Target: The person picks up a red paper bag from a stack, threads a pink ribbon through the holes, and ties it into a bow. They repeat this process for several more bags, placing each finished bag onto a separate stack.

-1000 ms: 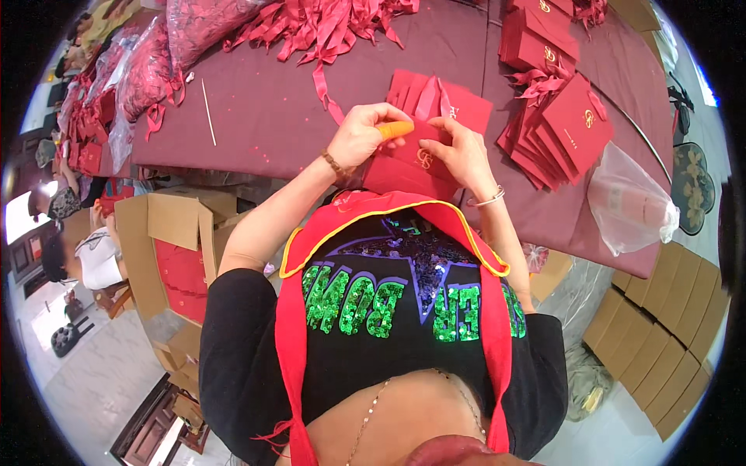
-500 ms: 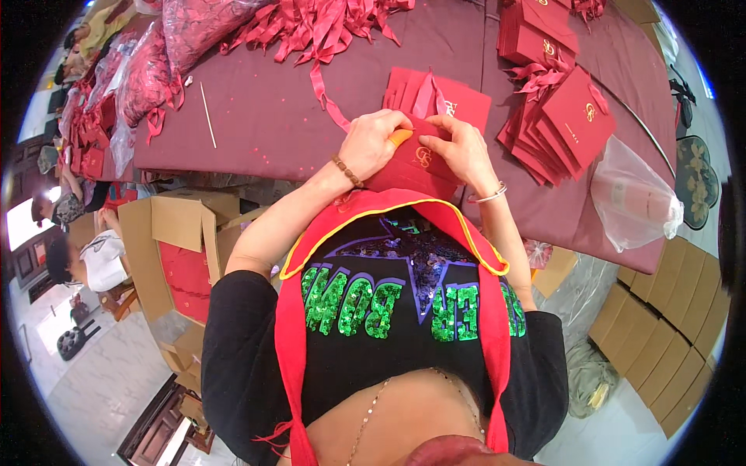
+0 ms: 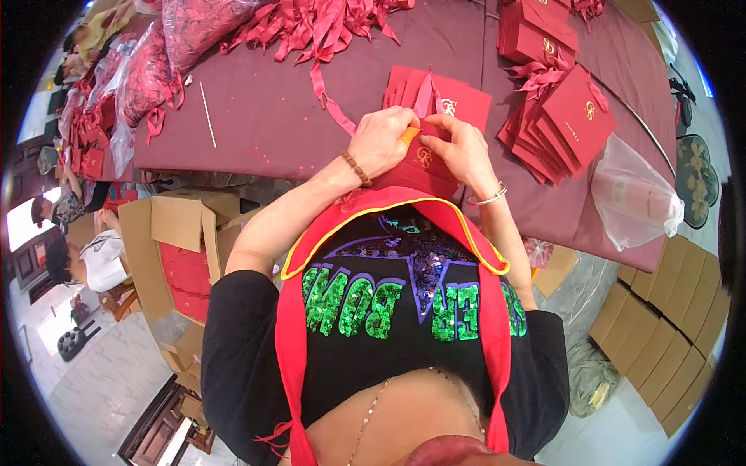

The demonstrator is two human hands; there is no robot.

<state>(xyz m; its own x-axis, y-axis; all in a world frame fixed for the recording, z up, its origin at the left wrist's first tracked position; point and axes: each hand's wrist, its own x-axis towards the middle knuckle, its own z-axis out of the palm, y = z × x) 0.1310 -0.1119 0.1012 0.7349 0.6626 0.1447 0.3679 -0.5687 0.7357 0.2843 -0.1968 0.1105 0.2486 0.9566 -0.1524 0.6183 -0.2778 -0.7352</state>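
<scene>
A small red paper gift bag [image 3: 423, 161] with a gold emblem lies flat at the table's near edge, between my hands. My left hand [image 3: 385, 141], a yellow covering on one digit, is closed in a pinch at the bag's top edge. Thumb and fingers of my right hand [image 3: 461, 154] pinch that edge too, close beside the left fingertips. Whatever thin piece is between the fingertips is hidden. Just beyond lie more red bags [image 3: 470, 99] with a ribbon handle [image 3: 426, 95] on top. One loose red ribbon [image 3: 330, 102] runs from the far pile to behind my left hand.
A heap of red ribbons [image 3: 318, 27] lies at the far side. Stacked red bags [image 3: 566, 128] and a clear plastic bag [image 3: 633, 194] sit at right. A thin white stick [image 3: 207, 115] lies at left. Cardboard boxes [image 3: 175, 233] stand below; other people sit far left.
My left hand has shifted slightly right, bringing its fingertips closer to my right hand's at the bag's top edge. My right hand has barely moved.
</scene>
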